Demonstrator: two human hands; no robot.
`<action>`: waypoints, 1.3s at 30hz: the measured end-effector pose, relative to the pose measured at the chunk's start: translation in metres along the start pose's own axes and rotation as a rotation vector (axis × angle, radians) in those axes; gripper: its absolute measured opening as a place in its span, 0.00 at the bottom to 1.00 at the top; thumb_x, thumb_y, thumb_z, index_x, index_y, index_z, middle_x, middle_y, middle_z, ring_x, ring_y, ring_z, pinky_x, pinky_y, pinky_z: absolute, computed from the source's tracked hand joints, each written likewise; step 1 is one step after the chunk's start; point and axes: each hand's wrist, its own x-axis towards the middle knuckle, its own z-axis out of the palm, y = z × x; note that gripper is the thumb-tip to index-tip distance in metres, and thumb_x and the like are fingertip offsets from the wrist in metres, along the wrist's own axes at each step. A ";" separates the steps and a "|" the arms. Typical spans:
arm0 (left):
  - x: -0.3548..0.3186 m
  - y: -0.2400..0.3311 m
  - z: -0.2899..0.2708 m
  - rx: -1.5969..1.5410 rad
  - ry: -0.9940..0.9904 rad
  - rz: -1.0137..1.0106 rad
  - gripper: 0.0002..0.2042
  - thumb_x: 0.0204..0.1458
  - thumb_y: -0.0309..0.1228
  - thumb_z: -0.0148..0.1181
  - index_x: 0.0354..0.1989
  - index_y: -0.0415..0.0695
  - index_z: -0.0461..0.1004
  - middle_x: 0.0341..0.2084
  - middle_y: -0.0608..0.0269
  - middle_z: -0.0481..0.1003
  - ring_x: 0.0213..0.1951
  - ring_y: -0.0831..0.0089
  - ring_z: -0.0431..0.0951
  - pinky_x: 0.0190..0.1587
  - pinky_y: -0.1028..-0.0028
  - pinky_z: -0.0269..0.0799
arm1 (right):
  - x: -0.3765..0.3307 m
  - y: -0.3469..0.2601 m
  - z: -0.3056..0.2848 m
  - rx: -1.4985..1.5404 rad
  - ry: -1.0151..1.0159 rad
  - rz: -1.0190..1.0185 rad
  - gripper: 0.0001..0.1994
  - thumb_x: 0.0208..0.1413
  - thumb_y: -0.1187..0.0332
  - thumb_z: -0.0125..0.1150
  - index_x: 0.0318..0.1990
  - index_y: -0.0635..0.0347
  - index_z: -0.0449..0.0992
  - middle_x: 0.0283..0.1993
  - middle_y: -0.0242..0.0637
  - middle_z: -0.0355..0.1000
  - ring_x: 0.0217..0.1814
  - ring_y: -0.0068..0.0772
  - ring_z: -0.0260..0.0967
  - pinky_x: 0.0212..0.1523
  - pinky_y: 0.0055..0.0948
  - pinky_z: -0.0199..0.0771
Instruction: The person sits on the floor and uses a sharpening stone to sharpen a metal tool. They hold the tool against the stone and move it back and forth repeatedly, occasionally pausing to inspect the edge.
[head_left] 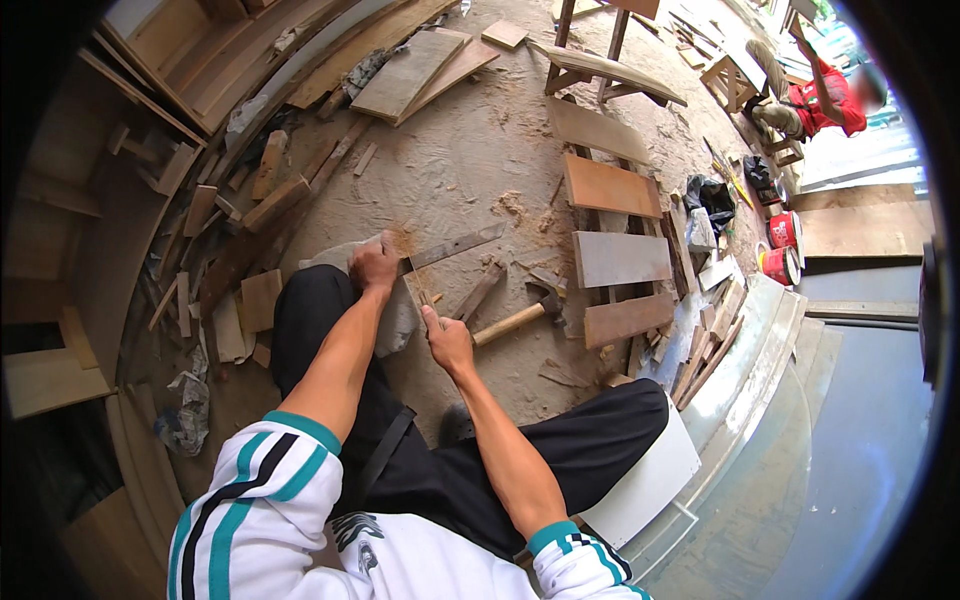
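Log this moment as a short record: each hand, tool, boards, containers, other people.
Left hand: beside the left end of a dark flat strip; grip unclear
Right hand: at the lower end of a thin light strip; grip unclear
Tool: hammer, wooden handle end close to the right hand
Boards: four boards in a row, right of the hammer
Containers: two red containers, farther right
Other people: person in red shirt, upper right

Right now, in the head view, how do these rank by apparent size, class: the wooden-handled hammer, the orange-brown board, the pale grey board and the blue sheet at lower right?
1. Blue sheet, clearly largest
2. Orange-brown board and pale grey board: too alike to rank
3. Hammer, smallest
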 end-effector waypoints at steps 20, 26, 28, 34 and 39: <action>0.002 0.004 0.000 0.096 -0.116 -0.069 0.22 0.52 0.39 0.47 0.52 0.41 0.72 0.55 0.57 0.71 0.68 0.55 0.53 0.69 0.44 0.29 | 0.006 -0.036 -0.005 -0.099 -0.077 0.330 0.38 0.60 0.38 0.49 0.14 0.70 0.65 0.12 0.35 0.58 0.17 0.27 0.57 0.22 0.33 0.60; 0.007 0.006 0.001 0.065 -0.100 -0.067 0.17 0.50 0.37 0.49 0.45 0.42 0.75 0.53 0.57 0.72 0.67 0.55 0.54 0.68 0.41 0.29 | -0.042 -0.015 -0.037 -0.069 -0.102 0.400 0.37 0.61 0.41 0.51 0.15 0.73 0.67 0.11 0.39 0.56 0.17 0.29 0.54 0.22 0.39 0.59; 0.005 0.007 0.000 0.064 -0.121 -0.087 0.16 0.50 0.36 0.49 0.43 0.42 0.75 0.52 0.57 0.72 0.67 0.55 0.56 0.68 0.41 0.30 | -0.035 -0.015 -0.034 -0.133 -0.086 0.364 0.38 0.60 0.41 0.52 0.15 0.73 0.66 0.11 0.38 0.55 0.17 0.27 0.54 0.21 0.38 0.58; 0.008 0.018 -0.010 0.140 -0.176 -0.119 0.15 0.48 0.36 0.50 0.41 0.44 0.75 0.49 0.59 0.73 0.63 0.58 0.61 0.68 0.44 0.33 | -0.020 -0.012 -0.049 -0.188 -0.082 0.327 0.37 0.59 0.40 0.54 0.11 0.66 0.62 0.11 0.30 0.51 0.15 0.22 0.49 0.18 0.33 0.51; 0.005 0.006 0.009 -0.004 0.174 -0.068 0.11 0.48 0.36 0.52 0.34 0.45 0.77 0.40 0.62 0.73 0.54 0.61 0.67 0.65 0.47 0.41 | -0.017 -0.027 -0.044 -0.201 -0.115 0.374 0.38 0.58 0.38 0.53 0.15 0.71 0.68 0.12 0.42 0.57 0.17 0.31 0.57 0.24 0.38 0.60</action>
